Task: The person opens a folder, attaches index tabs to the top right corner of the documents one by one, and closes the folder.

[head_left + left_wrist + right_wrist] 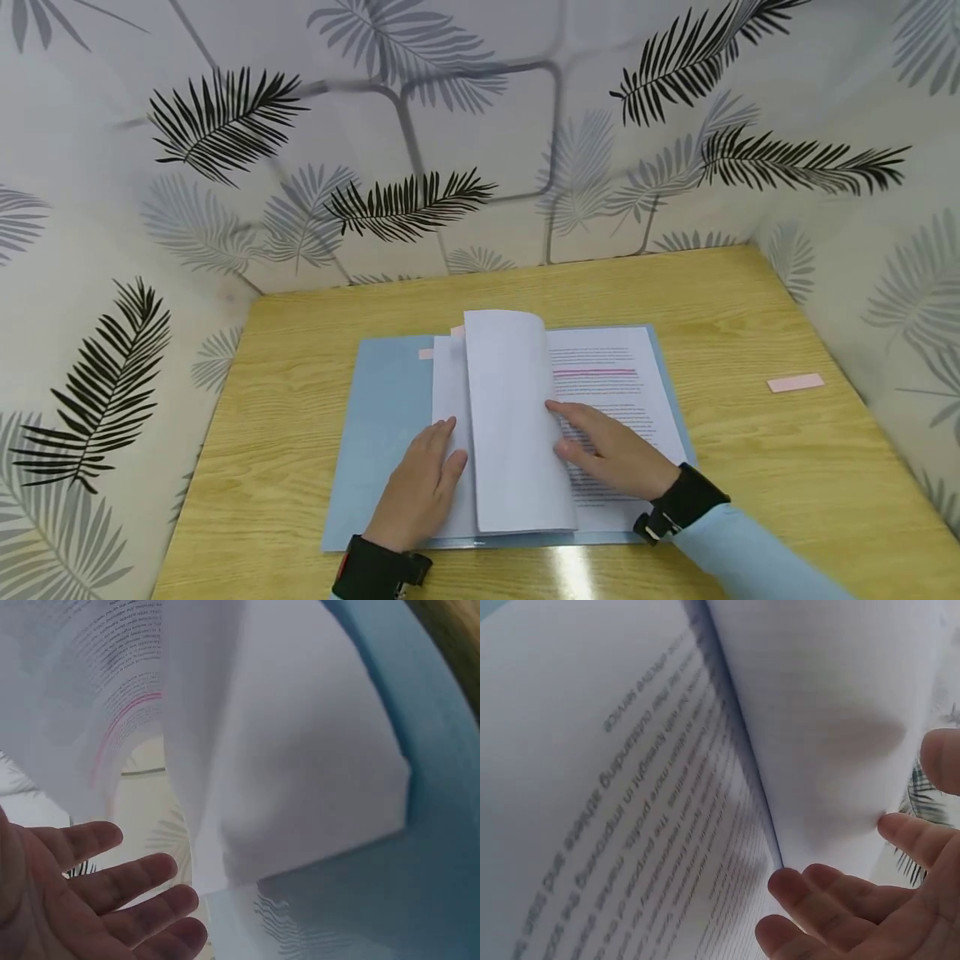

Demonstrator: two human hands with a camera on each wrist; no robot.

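Note:
A light blue folder (390, 400) lies open with white printed sheets in it. One blank-backed sheet (517, 433) stands partly lifted and curved near the middle. My right hand (615, 454) is at that sheet's right side, over the printed page (607, 358) with pink lines. Its extended fingers (817, 907) touch the curved paper in the right wrist view, without curling round it. My left hand (420, 483) lies over the left side of the folder, its fingers extended beside the lifted sheet. In the left wrist view its fingers (135, 885) hold nothing.
A pink paper strip (795, 382) lies on the wooden table (285, 433) at the right. Small pink tabs (426, 354) show at the top left of the sheets. Leaf-patterned covering (480, 125) surrounds the table at the back and sides.

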